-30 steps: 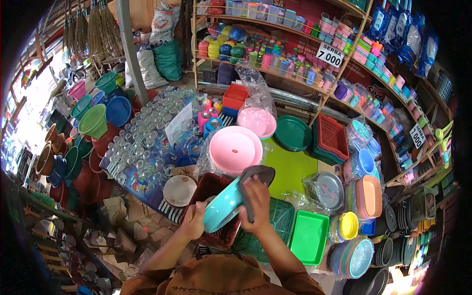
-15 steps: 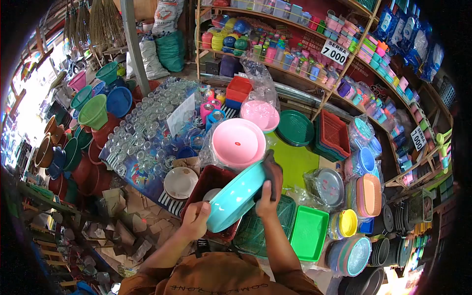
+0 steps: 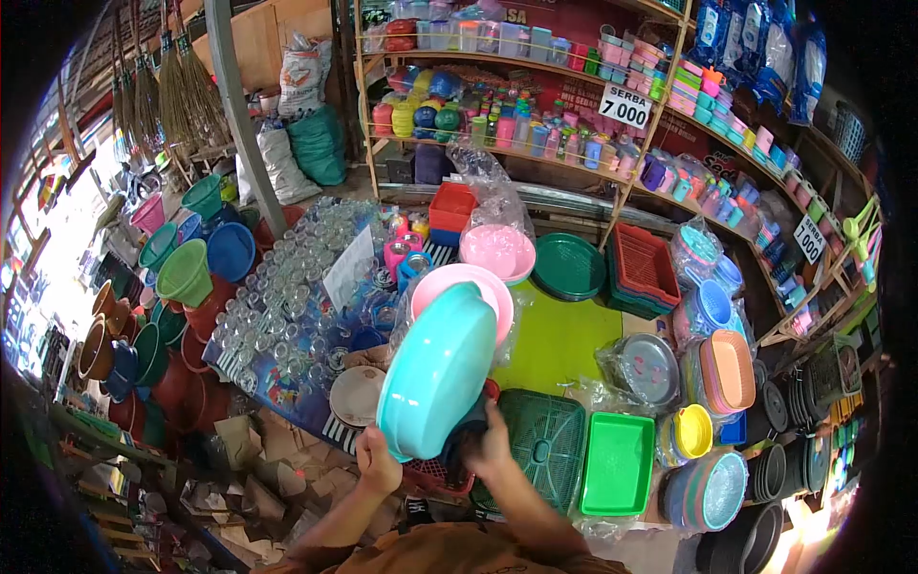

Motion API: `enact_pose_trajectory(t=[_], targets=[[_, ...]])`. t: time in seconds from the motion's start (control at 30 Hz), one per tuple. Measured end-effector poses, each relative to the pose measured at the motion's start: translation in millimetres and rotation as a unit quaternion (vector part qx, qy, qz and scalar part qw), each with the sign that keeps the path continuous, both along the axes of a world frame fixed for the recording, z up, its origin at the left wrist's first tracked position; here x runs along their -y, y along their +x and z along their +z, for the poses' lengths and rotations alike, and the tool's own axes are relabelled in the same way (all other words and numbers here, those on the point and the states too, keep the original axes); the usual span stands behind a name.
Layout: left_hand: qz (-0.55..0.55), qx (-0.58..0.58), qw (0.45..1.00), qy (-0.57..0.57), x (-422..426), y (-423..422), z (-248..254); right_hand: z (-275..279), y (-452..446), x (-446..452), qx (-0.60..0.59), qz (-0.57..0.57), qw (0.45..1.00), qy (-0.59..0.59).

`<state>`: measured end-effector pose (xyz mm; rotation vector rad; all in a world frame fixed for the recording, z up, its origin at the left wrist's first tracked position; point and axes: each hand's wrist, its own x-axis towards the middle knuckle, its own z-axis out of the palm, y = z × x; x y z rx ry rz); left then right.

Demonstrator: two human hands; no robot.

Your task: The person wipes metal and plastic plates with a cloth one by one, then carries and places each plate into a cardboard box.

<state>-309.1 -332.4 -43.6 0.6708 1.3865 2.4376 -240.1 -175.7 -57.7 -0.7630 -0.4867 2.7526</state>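
A turquoise plastic basin (image 3: 440,368) is tilted up on its side in front of me, its rounded underside showing. My left hand (image 3: 379,467) grips it by the rim at the lower left. My right hand (image 3: 490,452), slightly blurred, is closed on a dark cloth (image 3: 465,442) against the basin's lower right side. Partly covered by the basin is a pink basin (image 3: 499,295) on the table. A white plate (image 3: 356,396) lies left of the turquoise basin, and a red basket (image 3: 438,478) shows below it.
A dark green mesh basket (image 3: 540,440) and a bright green tray (image 3: 617,469) lie to the right. Many glass jars (image 3: 277,287) crowd the table's left. Wrapped basins (image 3: 708,488) stand at right, and shelves of plasticware (image 3: 535,139) line the back.
The turquoise basin has been turned more upright, showing more of its underside. My right hand and the cloth have moved down from the upper rim to the lower right side.
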Motion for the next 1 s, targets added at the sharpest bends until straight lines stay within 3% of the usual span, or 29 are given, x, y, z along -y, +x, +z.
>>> enact_pose_trajectory(t=[0.07,0.17,0.27,0.3,0.37,0.4,0.43,0.5,0.57,0.63,0.7,0.8,0.87,0.93,0.97,1.0], targets=[[0.081,-0.001,0.997,-0.001,-9,-1,9,1,3,18,0.004,0.044,0.998,-0.036],[0.078,0.000,0.996,-0.032,-6,-19,-1,18,5,39,0.027,0.051,0.998,-0.001],[0.042,0.046,0.998,-0.010,5,-32,-6,-18,3,9,0.002,0.097,0.994,-0.040],[0.045,0.046,0.998,-0.011,8,-31,-4,-9,-6,5,0.043,0.076,0.995,-0.051],[-0.023,0.052,0.998,-0.028,15,-24,0,-10,-17,-17,0.004,0.002,1.000,0.021],[-0.023,0.055,0.998,-0.028,19,-22,-6,-41,-25,-36,-0.014,-0.048,0.995,0.087],[-0.080,0.075,0.993,-0.053,24,-22,-20,-14,-27,-42,0.066,-0.079,0.986,0.131],[-0.148,0.093,0.972,-0.155,42,-27,-49,6,-30,-56,0.063,-0.122,0.969,0.205],[-0.182,0.080,0.972,-0.122,39,-25,-41,21,-32,-57,0.086,-0.138,0.957,0.239],[-0.221,0.066,0.969,-0.087,39,-23,-35,30,-33,-58,0.095,-0.142,0.794,0.583],[-0.154,0.034,0.977,-0.141,41,-24,-27,51,-37,-54,0.052,-0.166,0.765,0.621],[-0.194,0.039,0.968,-0.153,39,-30,30,83,-43,-35,-0.081,-0.221,0.665,0.709],[-0.172,0.063,0.969,-0.167,28,-31,48,69,-44,-29,-0.049,-0.145,0.583,0.798],[-0.139,0.047,0.970,-0.193,20,-34,49,98,-42,-6,-0.013,-0.064,0.442,0.895],[-0.142,0.046,0.970,-0.193,15,-35,50,104,-42,5,-0.027,-0.033,0.409,0.911],[-0.090,0.125,0.975,-0.161,10,-35,51,104,-41,16,-0.041,-0.001,0.376,0.925]])
